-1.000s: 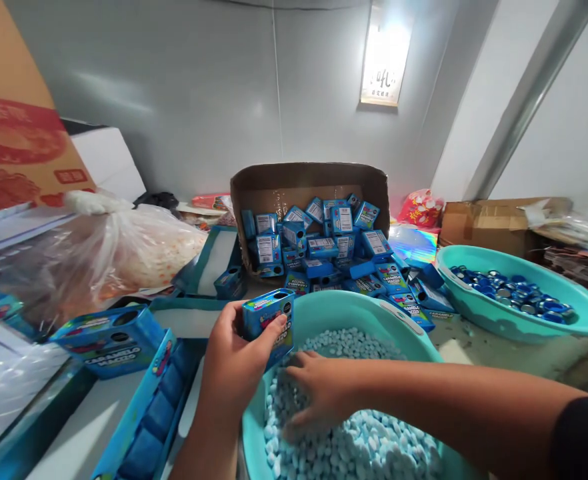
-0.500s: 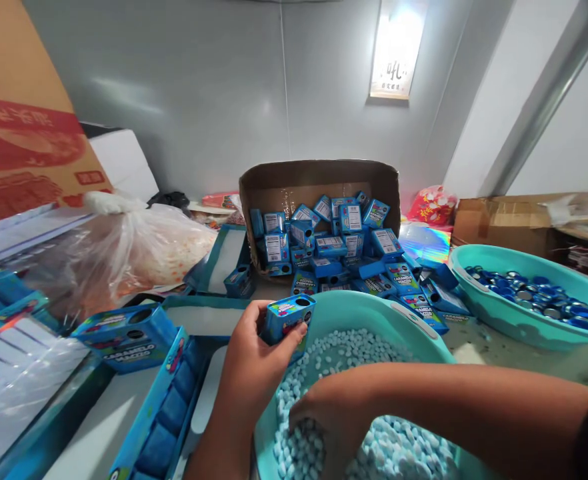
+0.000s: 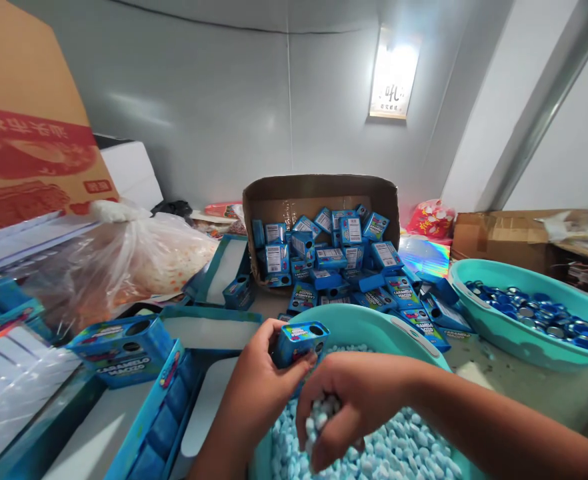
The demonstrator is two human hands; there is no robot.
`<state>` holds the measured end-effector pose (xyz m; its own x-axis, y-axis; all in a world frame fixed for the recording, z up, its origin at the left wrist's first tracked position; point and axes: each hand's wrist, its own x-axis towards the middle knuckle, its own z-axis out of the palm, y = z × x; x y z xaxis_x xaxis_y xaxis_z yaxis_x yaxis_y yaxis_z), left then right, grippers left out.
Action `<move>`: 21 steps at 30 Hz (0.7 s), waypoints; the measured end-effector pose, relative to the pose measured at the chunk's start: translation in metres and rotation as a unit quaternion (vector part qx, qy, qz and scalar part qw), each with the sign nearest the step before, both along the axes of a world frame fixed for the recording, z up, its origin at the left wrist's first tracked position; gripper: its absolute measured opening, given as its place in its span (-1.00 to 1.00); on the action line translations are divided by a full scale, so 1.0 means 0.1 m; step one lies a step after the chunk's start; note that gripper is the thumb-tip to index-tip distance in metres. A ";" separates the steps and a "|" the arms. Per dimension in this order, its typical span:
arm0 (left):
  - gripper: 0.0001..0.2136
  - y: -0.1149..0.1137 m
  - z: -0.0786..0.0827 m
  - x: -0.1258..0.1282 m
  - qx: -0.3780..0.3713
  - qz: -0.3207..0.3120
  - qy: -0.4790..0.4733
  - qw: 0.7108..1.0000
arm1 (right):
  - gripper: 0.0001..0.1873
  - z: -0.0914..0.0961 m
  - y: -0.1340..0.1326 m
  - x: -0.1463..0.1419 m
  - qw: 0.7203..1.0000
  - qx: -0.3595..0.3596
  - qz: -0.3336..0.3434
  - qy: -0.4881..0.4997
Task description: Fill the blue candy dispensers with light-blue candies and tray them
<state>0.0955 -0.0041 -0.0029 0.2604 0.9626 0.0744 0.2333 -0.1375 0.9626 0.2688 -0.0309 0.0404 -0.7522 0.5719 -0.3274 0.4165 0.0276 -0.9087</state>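
Between the fingers and thumb of my left hand [image 3: 264,383] is a small blue candy tin [image 3: 301,341], tilted over the near side of a turquoise basin [image 3: 374,320]. My right hand [image 3: 349,407] is closed round a scoop of pale blue candies [image 3: 320,417], just below and right of the tin. Under both hands the basin holds a deep layer of the same loose candies [image 3: 409,447]. The tin's underside is hidden by my fingers and right hand.
Behind the basin, a cardboard box [image 3: 319,190] lies on its side, spilling blue tins. A second turquoise basin [image 3: 524,277] at right holds shiny blue lids. Display trays [image 3: 167,427] and a larger blue tin [image 3: 124,350] stand left, before a plastic bag [image 3: 159,247].
My right hand has risen out of the candy pile with a handful in it and come nearer the tin. The view has tipped upward slightly; my left hand still holds the tin.
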 end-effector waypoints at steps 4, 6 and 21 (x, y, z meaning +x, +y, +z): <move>-0.58 -0.04 0.04 0.02 -0.036 -0.059 0.042 0.997 | -0.80 -0.03 0.04 0.04 0.965 -0.023 -0.148 0.215; -0.64 -0.08 0.06 0.03 -0.048 -0.090 0.053 0.993 | -0.79 -0.06 0.09 0.06 0.936 0.014 -0.213 0.279; -0.72 -0.19 0.21 0.04 -0.083 -0.168 0.132 0.973 | -0.67 -0.15 0.23 0.01 0.828 0.024 -0.404 0.389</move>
<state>0.0996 -0.0227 0.0178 0.5514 0.8129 -0.1877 0.4439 -0.0954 0.8910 0.2700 -0.0076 0.0256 -0.0903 0.9894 0.1136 -0.3942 0.0693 -0.9164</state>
